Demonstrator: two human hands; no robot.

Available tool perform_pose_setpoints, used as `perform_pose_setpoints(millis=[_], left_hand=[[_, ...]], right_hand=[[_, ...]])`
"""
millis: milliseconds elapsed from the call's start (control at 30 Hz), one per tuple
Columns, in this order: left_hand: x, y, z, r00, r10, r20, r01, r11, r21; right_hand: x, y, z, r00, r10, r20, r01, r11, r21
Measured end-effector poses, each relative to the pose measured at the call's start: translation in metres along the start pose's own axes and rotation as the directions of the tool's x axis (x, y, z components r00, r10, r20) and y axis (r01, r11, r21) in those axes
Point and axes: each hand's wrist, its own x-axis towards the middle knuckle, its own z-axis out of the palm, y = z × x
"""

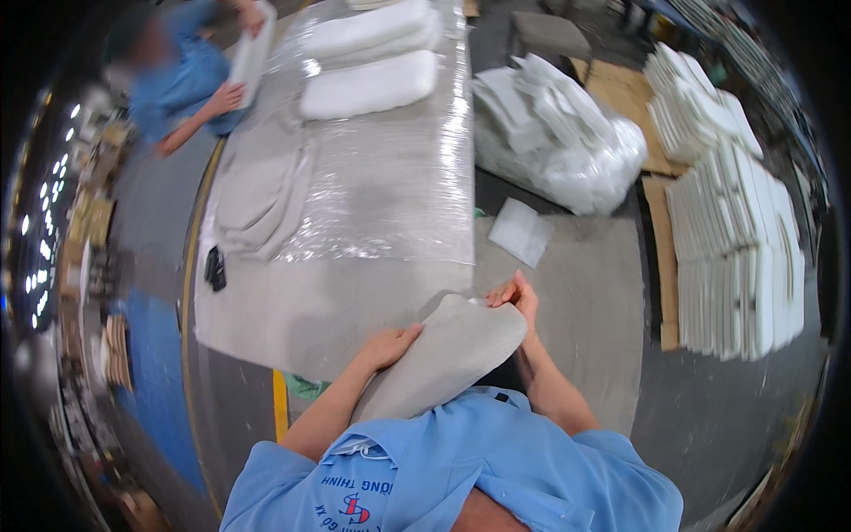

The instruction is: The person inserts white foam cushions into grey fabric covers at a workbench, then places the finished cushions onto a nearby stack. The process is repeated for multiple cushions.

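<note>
A grey fabric-covered cushion lies slanted against my front, over the near edge of the table. My left hand grips its left side, with the thumb on top and the other fingers partly hidden. At the far end, my right hand pinches the cushion's edge, where a bit of white shows beside the fingertips. Whether that white is padding or lining I cannot tell. Beyond my left hand, grey fabric covers lie in a flat pile on the table.
White foam pads rest on clear plastic film farther up. A small black object lies at the left edge. Rightward are a white sheet, a plastic bag of white pieces and stacked pads. A co-worker holds a white pad.
</note>
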Motion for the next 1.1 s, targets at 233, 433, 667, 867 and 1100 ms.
perform_pose_setpoints(millis=[233,433,667,867,1100], left_hand=[[-0.013,-0.062,-0.007,0.938,0.096,-0.333,-0.233,0.886,-0.401],[-0.018,-0.07,0.02,0.65,0.118,-0.751,-0.379,0.907,-0.186],[-0.036,-0.034,0.008,0.383,0.223,-0.896,-0.476,0.879,0.015],[-0.032,-0.066,0.019,0.729,-0.104,-0.677,-0.17,0.93,-0.326],[-0.045,-0.1,0.039,0.839,-0.237,-0.49,-0.041,0.87,-0.492]], right_hand=[[0.045,0.003,0.09,0.913,0.338,0.228,-0.211,0.87,-0.445],[0.077,-0.006,0.132,0.514,0.856,0.048,-0.179,0.162,-0.97],[0.095,0.022,0.179,0.306,0.944,-0.126,0.471,-0.265,-0.841],[0.101,0.041,0.188,0.444,0.888,-0.116,0.512,-0.358,-0.781],[0.103,0.1,0.18,0.47,0.882,0.029,0.782,-0.401,-0.477]])
